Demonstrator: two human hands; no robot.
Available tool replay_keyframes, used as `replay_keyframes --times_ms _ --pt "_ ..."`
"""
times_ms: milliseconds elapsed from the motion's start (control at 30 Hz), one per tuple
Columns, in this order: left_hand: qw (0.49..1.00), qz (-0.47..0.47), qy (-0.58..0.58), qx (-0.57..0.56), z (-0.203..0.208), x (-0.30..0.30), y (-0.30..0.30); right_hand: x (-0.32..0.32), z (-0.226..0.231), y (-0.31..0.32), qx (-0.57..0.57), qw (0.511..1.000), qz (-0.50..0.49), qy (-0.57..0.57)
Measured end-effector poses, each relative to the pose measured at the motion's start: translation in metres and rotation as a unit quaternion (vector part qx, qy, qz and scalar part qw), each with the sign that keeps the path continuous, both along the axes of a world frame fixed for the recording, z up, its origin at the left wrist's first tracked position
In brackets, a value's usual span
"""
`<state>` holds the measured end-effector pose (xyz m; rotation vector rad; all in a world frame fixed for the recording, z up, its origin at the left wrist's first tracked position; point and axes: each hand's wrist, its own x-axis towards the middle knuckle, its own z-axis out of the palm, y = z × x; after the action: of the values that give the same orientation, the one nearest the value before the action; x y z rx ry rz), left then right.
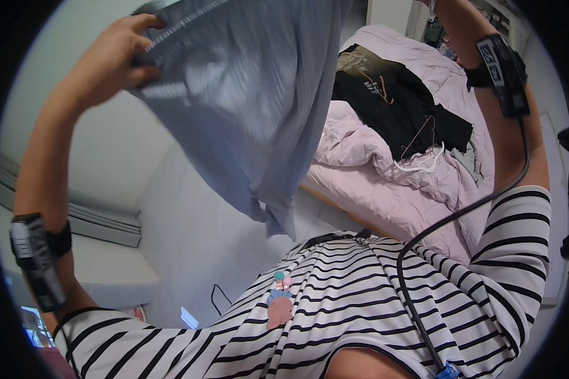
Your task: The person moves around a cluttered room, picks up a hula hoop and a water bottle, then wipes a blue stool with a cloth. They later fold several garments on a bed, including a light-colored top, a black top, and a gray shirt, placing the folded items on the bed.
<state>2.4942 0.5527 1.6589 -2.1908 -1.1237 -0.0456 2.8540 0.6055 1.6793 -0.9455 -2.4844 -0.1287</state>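
Note:
A grey-blue garment (234,88) with fine stripes or pleats hangs in front of me, raised high. My left hand (117,60) is closed on its upper left edge, with the fingers curled over the cloth. The lower end of the garment narrows to a loose tip above the floor. My right forearm (480,38) reaches up past the top edge of the picture, so my right hand and whatever it holds are hidden. The garment's upper right part is also cut off by that edge.
To the right stands a bed with pink bedding (373,189). On it lie a black T-shirt (404,101), a white hanger (417,167), a thin wire hanger (423,136) and an orange-brown hanger (382,91). A grey curtain (101,221) hangs at the left. A black cable (417,237) runs along my right arm.

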Motion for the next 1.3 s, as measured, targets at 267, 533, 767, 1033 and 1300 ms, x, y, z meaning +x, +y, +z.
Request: replay_keyframes --times_ms 267,533,767,1033,1300 --pt "0.995 -0.053 -0.086 -0.016 0.015 -0.052 -0.022 0.05 0.009 -0.001 -0.144 0.985 -0.023 0.091" --pt "0.705 -0.332 -0.398 -0.484 0.011 0.022 -0.09 0.086 -0.005 -0.036 -0.37 0.841 0.213 0.333" --pt "0.704 -0.281 -0.093 -0.646 -0.042 0.095 -0.091 0.116 -0.033 -0.078 -0.31 0.931 0.059 0.183" --pt "0.918 -0.341 -0.067 -0.192 -0.029 0.134 -0.047 0.191 -0.044 -0.159 -0.289 0.937 -0.131 0.149" --pt "0.462 -0.284 -0.601 -0.587 -0.061 0.152 -0.001 0.206 -0.083 -0.17 -0.321 0.757 0.022 0.568"
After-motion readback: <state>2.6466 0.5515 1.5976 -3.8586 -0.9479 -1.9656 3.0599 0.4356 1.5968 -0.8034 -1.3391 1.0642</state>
